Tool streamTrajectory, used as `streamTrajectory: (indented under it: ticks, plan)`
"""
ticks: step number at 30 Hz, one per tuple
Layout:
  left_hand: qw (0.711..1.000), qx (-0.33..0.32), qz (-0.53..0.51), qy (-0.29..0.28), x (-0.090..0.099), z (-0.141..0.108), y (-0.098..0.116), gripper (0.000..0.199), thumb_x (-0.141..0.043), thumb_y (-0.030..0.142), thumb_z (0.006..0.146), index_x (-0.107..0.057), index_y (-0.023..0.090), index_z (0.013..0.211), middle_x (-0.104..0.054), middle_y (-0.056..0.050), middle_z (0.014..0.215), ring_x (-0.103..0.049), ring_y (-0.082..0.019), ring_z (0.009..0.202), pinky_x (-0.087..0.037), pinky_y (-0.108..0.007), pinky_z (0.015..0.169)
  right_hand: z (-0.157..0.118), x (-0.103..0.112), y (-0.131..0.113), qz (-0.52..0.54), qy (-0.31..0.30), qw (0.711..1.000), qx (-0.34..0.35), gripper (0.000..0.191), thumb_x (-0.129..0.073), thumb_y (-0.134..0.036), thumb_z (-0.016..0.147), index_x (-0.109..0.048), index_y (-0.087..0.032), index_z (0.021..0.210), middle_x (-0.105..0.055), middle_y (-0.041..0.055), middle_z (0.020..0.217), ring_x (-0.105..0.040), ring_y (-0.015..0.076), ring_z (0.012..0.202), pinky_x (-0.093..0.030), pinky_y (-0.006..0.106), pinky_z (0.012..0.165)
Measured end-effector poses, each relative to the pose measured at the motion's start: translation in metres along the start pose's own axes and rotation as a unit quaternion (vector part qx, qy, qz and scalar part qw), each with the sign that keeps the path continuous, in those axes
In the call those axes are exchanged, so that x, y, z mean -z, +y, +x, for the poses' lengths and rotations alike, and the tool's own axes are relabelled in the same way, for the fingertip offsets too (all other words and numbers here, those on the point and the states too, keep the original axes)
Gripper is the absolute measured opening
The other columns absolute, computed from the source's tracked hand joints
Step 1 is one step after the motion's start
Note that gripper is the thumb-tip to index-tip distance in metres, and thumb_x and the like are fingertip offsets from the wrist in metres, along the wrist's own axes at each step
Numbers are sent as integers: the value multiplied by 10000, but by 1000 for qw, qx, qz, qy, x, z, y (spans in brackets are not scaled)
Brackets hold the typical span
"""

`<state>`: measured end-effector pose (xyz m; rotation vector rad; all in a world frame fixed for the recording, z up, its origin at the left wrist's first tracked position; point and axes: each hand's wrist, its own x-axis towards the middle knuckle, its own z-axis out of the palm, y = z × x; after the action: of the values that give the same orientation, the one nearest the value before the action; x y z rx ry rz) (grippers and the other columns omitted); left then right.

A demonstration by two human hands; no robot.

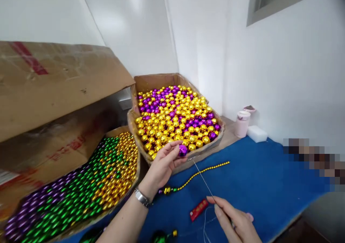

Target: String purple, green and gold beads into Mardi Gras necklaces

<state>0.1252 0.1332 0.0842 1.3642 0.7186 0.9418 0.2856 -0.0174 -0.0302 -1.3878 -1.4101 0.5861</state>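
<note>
Near the front edge of the box of balls, my left hand [166,161] pinches a shiny purple ball [183,150] between its fingers; a metal watch is on that wrist. Lower right, my right hand [229,216] grips a long thin needle [202,178] that points up and left, its tip apart from the purple ball. Pale thread [205,223] hangs near the right fingers. Between the hands a string of small gold beads [203,170] lies on the blue cloth [250,174], ending in larger beads. A red packet [199,210] lies left of my right hand.
A cardboard box [219,142] holds gold and purple balls. At left, another box [138,160] holds purple, green and gold beads under a raised flap [61,77]. A pink jar [242,124] and a white block [257,133] stand by the wall. Green balls [159,237] are at the bottom edge.
</note>
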Motion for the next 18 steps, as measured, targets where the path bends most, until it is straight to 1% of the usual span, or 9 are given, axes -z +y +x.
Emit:
streamTrajectory:
  ticks: [1, 3, 5, 7, 9, 12, 15, 18]
  plan:
    - [997, 20, -72, 22, 4, -16, -3, 306, -563, 324, 842, -563, 168, 1105, -628, -82, 1016, -640, -189, 866, -505, -354, 816, -1, -2, -1, -7, -31, 999, 25, 288, -473, -361, 897, -648, -264, 1105, -712, 34, 1038, -685, 189, 908, -535, 202, 780]
    - [988, 44, -132, 66, 11, -43, -11, 279, -583, 309, 835, -587, 169, 1076, -640, -68, 975, -648, -181, 832, -515, -331, 782, -3, -7, -3, -22, -82, 994, 70, 285, -463, -302, 907, -628, -251, 1134, -697, 47, 1082, -667, 192, 969, -515, 215, 837]
    - [980, 57, -159, 103, 16, -62, -17, 274, -600, 295, 827, -591, 169, 1070, -648, -62, 950, -652, -177, 820, -519, -318, 766, -7, -13, -3, -35, -103, 988, 109, 286, -461, -273, 906, -628, -229, 1133, -699, 70, 1072, -669, 209, 967, -517, 236, 845]
    - [971, 59, -186, 136, 18, -76, -22, 275, -610, 292, 822, -590, 166, 1065, -656, -62, 941, -653, -176, 830, -517, -328, 793, -11, -18, -4, -47, -112, 983, 135, 283, -468, -259, 901, -630, -222, 1130, -703, 80, 1060, -675, 221, 953, -526, 249, 837]
    - [963, 57, -209, 160, 20, -86, -26, 272, -620, 285, 815, -591, 160, 1055, -661, -61, 935, -652, -174, 841, -507, -351, 841, -15, -21, -4, -57, -114, 981, 148, 281, -472, -245, 899, -624, -221, 1134, -703, 78, 1060, -677, 217, 946, -529, 245, 834]
    - [954, 49, -236, 180, 21, -98, -29, 257, -628, 268, 810, -590, 159, 1040, -659, -49, 927, -650, -169, 848, -491, -374, 888, -21, -25, -4, -75, -125, 976, 160, 282, -472, -228, 900, -613, -219, 1144, -698, 76, 1072, -678, 205, 945, -527, 239, 838]
    - [947, 39, -249, 200, 24, -107, -31, 231, -620, 257, 817, -591, 161, 1025, -652, -35, 911, -644, -152, 827, -489, -378, 898, -23, -27, -4, -92, -143, 971, 170, 280, -460, -227, 906, -616, -207, 1138, -699, 86, 1068, -680, 201, 940, -530, 236, 833]
    - [947, 39, -240, 211, 26, -114, -33, 242, -623, 273, 814, -594, 165, 1028, -647, -39, 915, -639, -155, 832, -503, -355, 864, -25, -30, -5, -110, -156, 967, 167, 275, -448, -233, 913, -633, -199, 1112, -710, 86, 1037, -683, 200, 931, -539, 220, 807]
